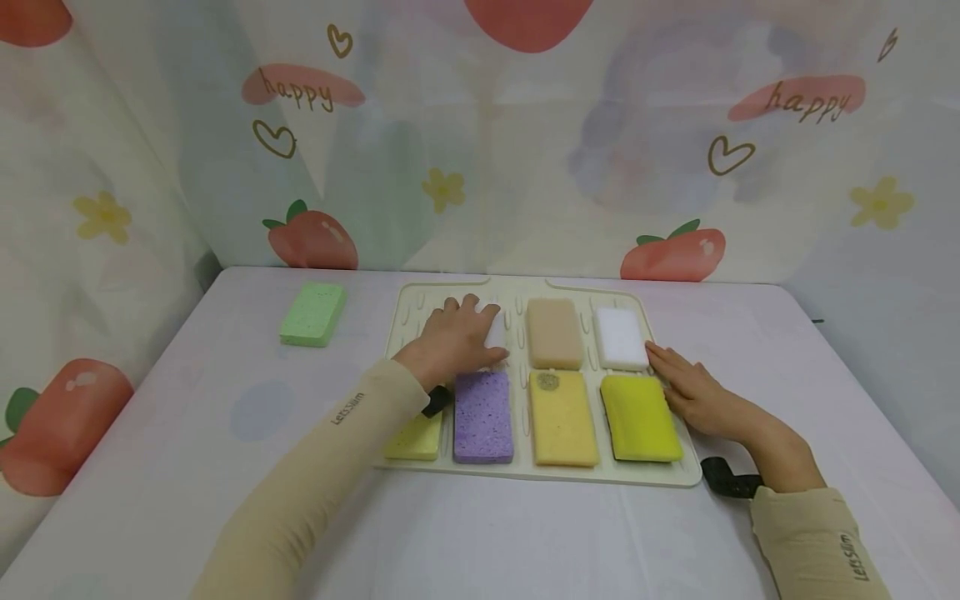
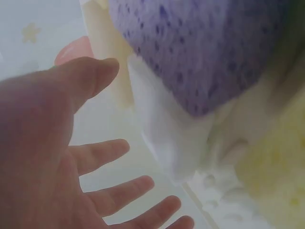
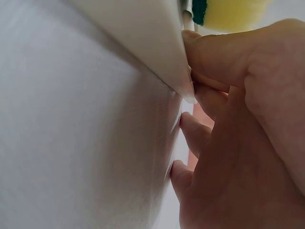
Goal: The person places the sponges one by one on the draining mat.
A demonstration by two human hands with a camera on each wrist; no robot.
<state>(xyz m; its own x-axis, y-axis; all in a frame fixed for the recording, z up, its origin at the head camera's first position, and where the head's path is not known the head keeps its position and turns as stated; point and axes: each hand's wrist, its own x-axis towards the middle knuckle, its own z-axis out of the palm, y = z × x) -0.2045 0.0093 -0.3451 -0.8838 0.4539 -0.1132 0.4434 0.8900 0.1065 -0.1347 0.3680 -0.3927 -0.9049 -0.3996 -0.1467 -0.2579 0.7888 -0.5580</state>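
My left hand [image 1: 456,335] hovers over the back row of a cream tray [image 1: 517,473], its fingers spread. Beneath it, a white sponge [image 1: 495,327] is partly hidden; the left wrist view shows this white sponge [image 2: 164,129] between spread thumb and fingers, not gripped. In front of that hand lies a purple speckled sponge [image 1: 483,417]. At the tray's right side, my right hand [image 1: 697,392] rests with fairly straight fingers touching the rim. A second white sponge [image 1: 621,337] and a bright yellow sponge [image 1: 641,418] lie closest to it.
A tan sponge [image 1: 554,333] and a pale orange sponge [image 1: 563,418] fill the tray's third column. A pale yellow sponge [image 1: 416,440] is partly covered by the left forearm. Off the tray, a green sponge [image 1: 312,314] lies at the table's back left. A patterned curtain [image 1: 517,167] hangs behind.
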